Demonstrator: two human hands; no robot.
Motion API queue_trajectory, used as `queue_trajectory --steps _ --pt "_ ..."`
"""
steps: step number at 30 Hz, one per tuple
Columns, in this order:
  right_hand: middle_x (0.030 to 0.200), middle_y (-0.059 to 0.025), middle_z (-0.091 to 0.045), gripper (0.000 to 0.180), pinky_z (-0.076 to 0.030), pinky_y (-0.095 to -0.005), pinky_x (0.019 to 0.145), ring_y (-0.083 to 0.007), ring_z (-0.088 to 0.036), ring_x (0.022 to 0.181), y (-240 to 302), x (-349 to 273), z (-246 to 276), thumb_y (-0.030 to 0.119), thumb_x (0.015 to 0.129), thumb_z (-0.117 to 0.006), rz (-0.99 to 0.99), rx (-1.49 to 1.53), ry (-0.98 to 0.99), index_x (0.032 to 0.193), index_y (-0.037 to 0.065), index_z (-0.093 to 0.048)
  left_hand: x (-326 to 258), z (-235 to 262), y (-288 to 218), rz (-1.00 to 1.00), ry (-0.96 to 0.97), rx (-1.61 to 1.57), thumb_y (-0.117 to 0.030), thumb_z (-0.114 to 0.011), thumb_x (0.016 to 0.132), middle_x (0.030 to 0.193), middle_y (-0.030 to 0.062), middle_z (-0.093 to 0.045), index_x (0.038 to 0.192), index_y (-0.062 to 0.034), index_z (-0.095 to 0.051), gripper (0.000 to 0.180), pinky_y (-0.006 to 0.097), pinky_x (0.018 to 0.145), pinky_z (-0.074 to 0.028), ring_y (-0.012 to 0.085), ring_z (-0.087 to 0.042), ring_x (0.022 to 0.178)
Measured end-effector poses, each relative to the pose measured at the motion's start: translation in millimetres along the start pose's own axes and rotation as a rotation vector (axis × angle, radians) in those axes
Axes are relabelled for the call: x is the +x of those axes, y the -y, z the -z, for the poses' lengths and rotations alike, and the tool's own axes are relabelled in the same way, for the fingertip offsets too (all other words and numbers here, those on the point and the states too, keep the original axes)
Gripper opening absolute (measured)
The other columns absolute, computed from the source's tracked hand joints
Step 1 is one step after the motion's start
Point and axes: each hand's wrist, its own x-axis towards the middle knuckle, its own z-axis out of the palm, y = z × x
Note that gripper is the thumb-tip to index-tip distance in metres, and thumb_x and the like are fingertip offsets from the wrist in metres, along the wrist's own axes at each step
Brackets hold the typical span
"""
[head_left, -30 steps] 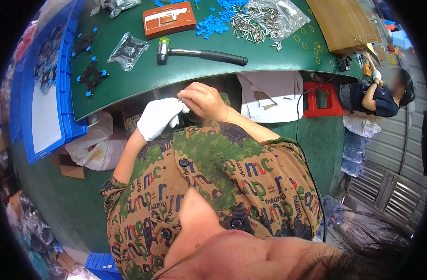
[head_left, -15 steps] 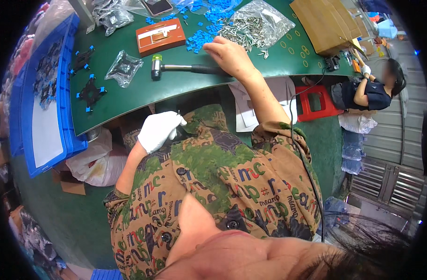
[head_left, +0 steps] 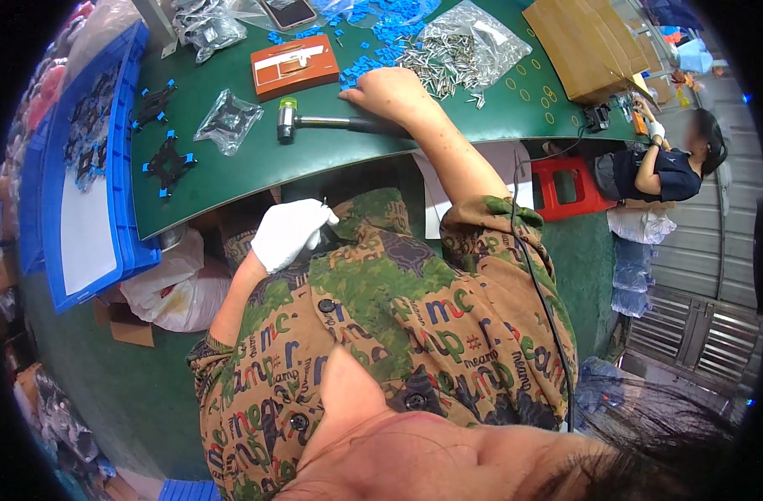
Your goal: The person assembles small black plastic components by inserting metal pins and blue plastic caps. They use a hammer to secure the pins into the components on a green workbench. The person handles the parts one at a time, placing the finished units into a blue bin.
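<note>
On the green curved bench (head_left: 256, 167), two black cross-shaped frames with blue clips (head_left: 166, 160) lie finished. Loose blue plastic clips (head_left: 361, 67) are pressed under the bare right hand (head_left: 394, 90), fingers flat and released; the white-gloved left hand (head_left: 288, 232) is clenched at the chest, contents hidden.

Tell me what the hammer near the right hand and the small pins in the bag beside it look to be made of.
Hammer: the head looks like shiny metal with a yellow-green band; the dark matte handle could be rubber or plastic. Pins: probably bare metal, judging by their silvery glint, lying in a clear plastic bag. The right hand rests beside both.
</note>
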Motion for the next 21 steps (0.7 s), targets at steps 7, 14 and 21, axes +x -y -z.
queue_trajectory --steps 7,14,21 --pt "0.094 -0.0208 -0.074 0.041 -0.057 -0.0512 0.084 -0.0398 -0.072 0.091 -1.7 -0.9 10.0 0.038 0.098 -0.052 0.053 -0.017 0.075 0.093 0.005 -0.076 -1.7 1.6 1.5 -0.015 -0.003 0.019 -0.024 -0.061 0.103 0.063 0.0015 -0.060 0.096 -0.0021 -0.076 0.028 0.026 0.056 -0.043 0.0080 -0.053 0.056" --pt "0.089 -0.0189 -0.074 0.033 -0.058 -0.0529 0.079 -0.0404 -0.072 0.086 -1.0 -13.3 -0.1 0.029 0.095 -0.051 0.103 -0.041 -0.068 0.093 0.004 -0.072 -1.6 0.0 0.5 -0.001 0.020 0.070 -0.032 -0.057 0.104 0.061 0.0016 -0.058 0.097 -0.0061 -0.076 0.033 0.028 0.058 -0.045 0.0089 -0.052 0.056" --pt "0.099 -0.0212 -0.067 0.036 -0.051 -0.0465 0.087 -0.0409 -0.064 0.096 38.5 -87.0 22.5 0.033 0.105 -0.051 0.502 0.725 0.299 0.107 0.000 -0.065 -1.1 -0.7 1.5 -0.011 0.024 0.081 -0.030 -0.058 0.104 0.065 0.0017 -0.060 0.096 -0.0052 -0.075 0.032 0.028 0.059 -0.044 0.0102 -0.052 0.058"
